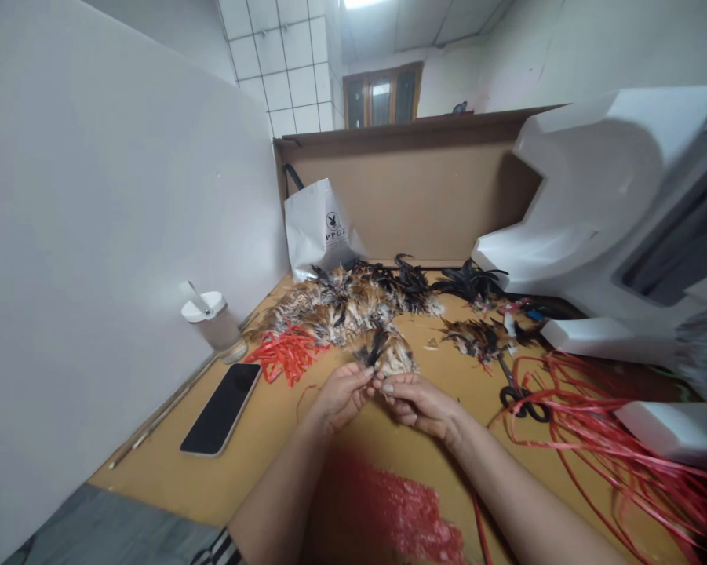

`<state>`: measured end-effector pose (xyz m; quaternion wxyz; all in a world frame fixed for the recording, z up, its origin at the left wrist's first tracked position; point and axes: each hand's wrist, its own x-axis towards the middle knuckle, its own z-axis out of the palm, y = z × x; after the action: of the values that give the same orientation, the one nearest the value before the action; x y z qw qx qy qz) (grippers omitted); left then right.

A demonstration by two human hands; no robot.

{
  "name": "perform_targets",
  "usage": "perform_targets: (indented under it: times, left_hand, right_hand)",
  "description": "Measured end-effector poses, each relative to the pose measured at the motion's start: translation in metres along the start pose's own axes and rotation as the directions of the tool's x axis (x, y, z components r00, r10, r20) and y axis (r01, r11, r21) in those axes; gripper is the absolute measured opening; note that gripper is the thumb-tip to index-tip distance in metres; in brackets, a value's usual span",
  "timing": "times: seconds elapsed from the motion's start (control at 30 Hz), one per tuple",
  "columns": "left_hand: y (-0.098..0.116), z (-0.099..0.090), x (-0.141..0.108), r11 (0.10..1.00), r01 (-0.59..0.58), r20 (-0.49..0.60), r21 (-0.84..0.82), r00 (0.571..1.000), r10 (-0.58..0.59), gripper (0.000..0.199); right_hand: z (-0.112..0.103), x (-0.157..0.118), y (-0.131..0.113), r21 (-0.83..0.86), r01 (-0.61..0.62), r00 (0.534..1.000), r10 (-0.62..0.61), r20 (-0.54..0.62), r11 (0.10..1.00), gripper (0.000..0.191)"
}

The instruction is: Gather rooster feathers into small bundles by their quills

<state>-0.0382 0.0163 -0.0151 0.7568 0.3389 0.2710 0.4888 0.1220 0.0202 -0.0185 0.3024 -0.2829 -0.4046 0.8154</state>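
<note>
Close together over the tabletop, my left hand (346, 395) and my right hand (420, 404) pinch the base of a small bunch of feathers (397, 355). The bunch is brown and tan with a dark streak, and its tips point away from me. Fingers of both hands almost meet at the quill ends, which they partly hide. Just beyond lies a large heap of brown, white and black feathers (335, 310). A pile of short red plastic strips (288, 353) sits left of the heap.
A phone (222, 410) and a lidded cup (215, 326) stand at left. Black-handled scissors (523, 402) lie at right beside long red plastic strands (612, 439). More feathers (476, 337) and white foam (588, 180) are on the right. A white bag (318, 224) leans at the back.
</note>
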Motion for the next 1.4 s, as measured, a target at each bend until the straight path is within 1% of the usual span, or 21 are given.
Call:
perform_targets:
  times: [0.1, 0.2, 0.27, 0.33, 0.43, 0.57, 0.73, 0.97, 1.1, 1.2, 1.4]
  left_hand:
    - [-0.001, -0.001, 0.002, 1.000, -0.012, -0.045, -0.022, 0.999, 0.011, 0.008]
    - [-0.003, -0.003, 0.004, 0.999, -0.027, -0.140, -0.043, 0.990, 0.020, 0.008]
    - [-0.005, -0.004, 0.004, 1.000, -0.006, -0.174, -0.012, 0.985, 0.004, 0.009]
    - [-0.007, -0.002, 0.003, 0.999, 0.019, -0.171, 0.042, 0.985, -0.012, 0.012]
    - [-0.009, 0.002, 0.001, 0.994, 0.032, -0.138, 0.104, 0.990, -0.018, 0.018]
    - [-0.011, 0.005, 0.000, 0.993, 0.036, -0.114, 0.116, 0.993, -0.023, 0.020]
    - [-0.011, 0.006, 0.000, 0.991, 0.047, -0.119, 0.123, 0.992, -0.033, 0.019]
    - [-0.011, 0.007, 0.000, 0.984, 0.036, -0.120, 0.172, 0.993, -0.015, 0.020]
    - [-0.010, 0.007, 0.000, 0.971, 0.011, -0.141, 0.240, 0.990, 0.024, 0.023]
    - [-0.010, 0.007, 0.001, 0.961, -0.010, -0.134, 0.277, 0.990, 0.049, 0.024]
    - [-0.009, 0.006, -0.001, 0.951, 0.011, -0.085, 0.310, 0.996, 0.016, 0.024]
  right_hand:
    - [0.000, 0.000, -0.001, 0.045, 0.028, 1.000, -0.028, 0.000, 0.999, 0.015]
    - [0.003, 0.002, -0.002, 0.082, 0.141, 0.987, -0.134, -0.090, 0.987, 0.018]
    - [0.004, 0.004, -0.002, 0.057, 0.227, 0.960, -0.213, -0.184, 0.972, 0.020]
    - [0.006, 0.006, -0.002, 0.000, 0.289, 0.925, -0.279, -0.258, 0.957, 0.021]
    - [0.008, 0.008, 0.001, -0.078, 0.335, 0.887, -0.342, -0.310, 0.939, 0.022]
    - [0.010, 0.011, 0.005, -0.118, 0.341, 0.863, -0.360, -0.355, 0.933, 0.023]
    - [0.012, 0.012, 0.007, -0.123, 0.363, 0.842, -0.381, -0.382, 0.924, 0.023]
    - [0.012, 0.012, 0.006, -0.131, 0.367, 0.842, -0.389, -0.374, 0.921, 0.022]
    - [0.011, 0.011, 0.005, -0.149, 0.360, 0.845, -0.389, -0.366, 0.921, 0.024]
    - [0.012, 0.010, 0.003, -0.163, 0.355, 0.847, -0.390, -0.361, 0.921, 0.027]
    - [0.012, 0.010, 0.002, -0.195, 0.372, 0.828, -0.419, -0.371, 0.908, 0.033]
